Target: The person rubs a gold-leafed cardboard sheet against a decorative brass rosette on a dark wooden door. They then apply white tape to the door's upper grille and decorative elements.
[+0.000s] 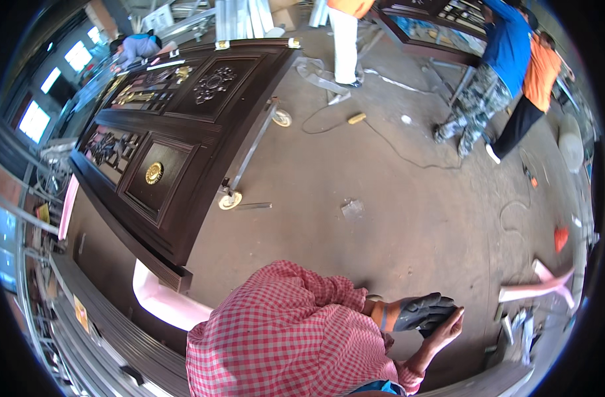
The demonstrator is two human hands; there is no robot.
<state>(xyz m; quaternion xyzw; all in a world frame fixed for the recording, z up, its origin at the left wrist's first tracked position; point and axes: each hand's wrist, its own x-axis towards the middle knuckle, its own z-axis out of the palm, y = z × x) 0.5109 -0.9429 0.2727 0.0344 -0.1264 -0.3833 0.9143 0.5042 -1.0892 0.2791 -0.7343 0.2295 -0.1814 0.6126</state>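
Observation:
My left hand [413,313] is in a dark work glove with an orange cuff [386,315], at the lower right. Its gloved fingers are stretched out toward the right. My bare right hand [443,335] is up against the ends of those fingers and appears to pinch the dark glove material there. The inner side of that contact is partly hidden. Both arms wear a red-and-white checked shirt [276,331]. Below the hands lies brown floor [382,245].
A dark brown panelled door [213,149] with gold and metal ornaments lies at the left on a wheeled stand [249,145]. Co-workers [507,59] stand by another door [415,46] at the far right. A cable [408,159], pink foam strips [537,288] and metal profiles [104,317] lie around.

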